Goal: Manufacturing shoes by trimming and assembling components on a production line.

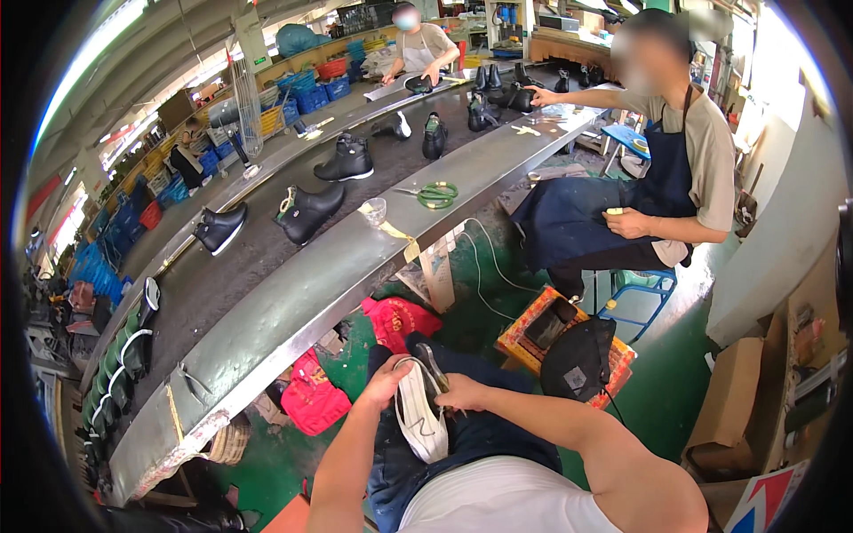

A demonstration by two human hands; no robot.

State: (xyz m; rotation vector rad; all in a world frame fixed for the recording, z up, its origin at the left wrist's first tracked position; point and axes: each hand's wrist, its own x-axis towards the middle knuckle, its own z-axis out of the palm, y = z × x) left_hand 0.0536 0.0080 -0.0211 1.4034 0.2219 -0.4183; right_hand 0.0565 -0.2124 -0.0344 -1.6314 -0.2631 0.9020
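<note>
White shoe sole (419, 416), I see, is beside the desk (267, 329); fingers of left hand (384, 382) grasp its end, those of right hand (462, 392) a dark tool (430, 362).

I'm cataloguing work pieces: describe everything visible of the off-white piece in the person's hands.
The off-white piece is long and narrow, rounded at its lower end, with a paler rim. It looks shoe-shaped; its material cannot be told. A thin dark line curves across its lower half. It is held lengthwise over dark blue clothing, lower end toward the white shirt. The left hand grips its upper end; the right hand, holding a dark slender object, is at its right side.
</note>
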